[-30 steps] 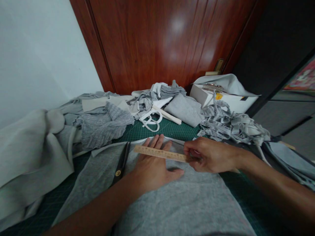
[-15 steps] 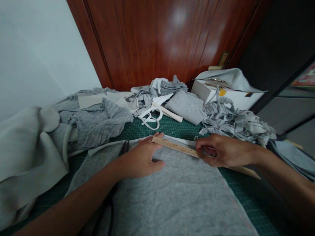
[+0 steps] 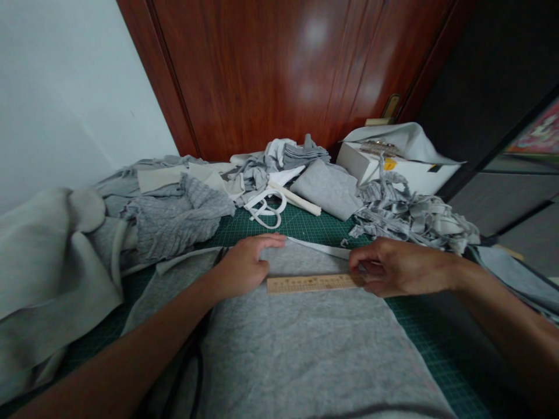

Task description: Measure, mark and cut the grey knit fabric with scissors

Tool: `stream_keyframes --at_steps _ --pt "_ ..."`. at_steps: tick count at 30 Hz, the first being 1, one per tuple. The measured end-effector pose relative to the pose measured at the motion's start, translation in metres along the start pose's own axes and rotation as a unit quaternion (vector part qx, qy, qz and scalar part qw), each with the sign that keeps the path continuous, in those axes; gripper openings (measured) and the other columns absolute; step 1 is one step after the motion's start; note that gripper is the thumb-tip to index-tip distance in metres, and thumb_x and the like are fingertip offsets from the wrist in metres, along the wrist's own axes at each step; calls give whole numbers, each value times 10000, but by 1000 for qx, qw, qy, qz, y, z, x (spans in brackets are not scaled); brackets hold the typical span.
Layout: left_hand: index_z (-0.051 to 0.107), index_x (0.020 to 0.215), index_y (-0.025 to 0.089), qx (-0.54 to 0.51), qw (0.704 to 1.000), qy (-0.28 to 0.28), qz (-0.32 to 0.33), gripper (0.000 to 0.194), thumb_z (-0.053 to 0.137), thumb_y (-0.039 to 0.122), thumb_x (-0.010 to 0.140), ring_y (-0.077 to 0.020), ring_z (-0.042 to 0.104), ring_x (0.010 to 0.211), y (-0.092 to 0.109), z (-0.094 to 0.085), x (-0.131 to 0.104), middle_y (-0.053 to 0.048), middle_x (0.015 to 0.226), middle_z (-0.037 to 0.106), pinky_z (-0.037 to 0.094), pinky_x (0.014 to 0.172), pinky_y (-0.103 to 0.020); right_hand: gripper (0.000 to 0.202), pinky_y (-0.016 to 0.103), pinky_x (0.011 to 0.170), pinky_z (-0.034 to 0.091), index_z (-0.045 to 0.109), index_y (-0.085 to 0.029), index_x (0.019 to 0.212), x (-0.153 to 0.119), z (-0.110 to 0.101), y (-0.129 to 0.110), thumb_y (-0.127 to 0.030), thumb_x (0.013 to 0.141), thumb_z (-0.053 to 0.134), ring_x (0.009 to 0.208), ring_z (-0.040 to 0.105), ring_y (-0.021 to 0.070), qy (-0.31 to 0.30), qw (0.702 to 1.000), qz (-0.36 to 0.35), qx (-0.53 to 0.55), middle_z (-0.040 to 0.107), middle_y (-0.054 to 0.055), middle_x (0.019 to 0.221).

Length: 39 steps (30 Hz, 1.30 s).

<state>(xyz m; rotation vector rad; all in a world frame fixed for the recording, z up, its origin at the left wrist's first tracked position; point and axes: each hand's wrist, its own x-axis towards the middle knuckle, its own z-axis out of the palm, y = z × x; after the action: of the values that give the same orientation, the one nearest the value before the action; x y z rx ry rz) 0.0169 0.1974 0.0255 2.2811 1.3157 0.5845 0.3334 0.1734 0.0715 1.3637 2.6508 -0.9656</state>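
Grey fabric (image 3: pixel 323 343) lies spread over the green cutting mat (image 3: pixel 441 343), with a narrow white edge along its far side. My left hand (image 3: pixel 247 263) presses on the fabric near that far edge, its fingers stretched out to the right. In my right hand (image 3: pixel 388 266) is the right end of a wooden ruler (image 3: pixel 312 283), pinched between the fingers. The ruler lies across the fabric, a little below the white edge, its left end near my left thumb. Dark scissors (image 3: pixel 196 355) rest on the fabric, partly hidden under my left forearm.
Grey and cream cloth (image 3: pixel 174 215) is heaped at the left. White looped strips (image 3: pixel 266 209) and folded fabric (image 3: pixel 329 186) lie beyond the hands. Shredded grey strips (image 3: pixel 414 215) and a white box (image 3: pixel 402 169) stand at the back right, before a brown door (image 3: pixel 262 75).
The ruler has swung from a slant to nearly level, its left end now nearer to me. My left hand has drawn back slightly left, off the ruler's end. The right hand still pinches the ruler.
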Motion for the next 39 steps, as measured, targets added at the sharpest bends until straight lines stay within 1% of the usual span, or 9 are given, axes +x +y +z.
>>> stream_keyframes --at_steps 6,10,18,21,25,29,32,35,39 --pt "704 1303 188 38 999 -28 -1 634 514 99 705 -212 591 1388 11 -5 -1 -29 1482 644 396 1222 -352 91 227 567 339 705 -191 876 25 16 -18 -146 806 668 607 507 117 59 997 -44 -36 581 -45 689" --pt "661 1366 165 122 992 -28 10 512 523 233 878 -255 546 1433 23 1 -6 -86 1498 628 386 1229 -414 219 249 597 381 768 -172 1043 32 22 -17 -298 956 612 626 590 147 93 992 -59 -57 711 18 776" --pt "553 1466 161 187 981 -30 28 523 494 348 981 -263 390 1545 28 20 -14 -141 1626 475 294 1264 -478 597 295 655 456 605 -149 1507 34 14 12 -436 985 615 670 691 229 146 980 47 -126 780 68 766" --pt "538 1475 141 206 978 -31 33 526 457 359 1003 -282 357 1561 29 21 -15 -166 1638 448 291 1260 -499 584 335 803 526 609 -171 1505 37 10 25 -468 1003 603 888 760 277 141 984 45 -101 829 115 1046" --pt "528 1483 123 218 975 -27 39 531 418 353 1017 -288 344 1567 29 23 -15 -166 1641 443 300 1251 -510 429 368 1042 491 697 -191 1404 44 11 39 -372 1068 501 1204 708 296 193 974 27 -114 717 115 1400" --pt "522 1486 124 222 974 -24 43 535 412 354 1016 -297 357 1559 28 24 -16 -166 1636 452 311 1237 -530 435 348 800 515 671 -123 1368 48 13 41 -388 1039 567 897 754 295 266 937 97 -207 811 168 1083" --pt "525 1478 131 222 974 -20 44 525 413 353 1015 -298 361 1556 28 24 -16 -167 1633 457 307 1234 -533 280 301 685 438 730 -152 1201 48 12 38 -291 1023 565 749 714 249 254 931 79 -252 795 102 859" --pt "524 1474 144 223 974 -19 37 517 421 347 1010 -298 367 1552 28 25 -15 -165 1634 457 311 1226 -532 265 280 766 444 789 -191 1051 49 9 36 -149 990 534 883 742 229 208 945 14 -251 821 80 971" --pt "531 1464 130 225 973 -12 48 510 431 340 1010 -300 381 1541 28 26 -16 -171 1619 476 337 1203 -532 382 291 835 481 787 -190 1233 53 7 40 -120 985 506 995 770 246 202 942 -54 -262 818 103 1178"
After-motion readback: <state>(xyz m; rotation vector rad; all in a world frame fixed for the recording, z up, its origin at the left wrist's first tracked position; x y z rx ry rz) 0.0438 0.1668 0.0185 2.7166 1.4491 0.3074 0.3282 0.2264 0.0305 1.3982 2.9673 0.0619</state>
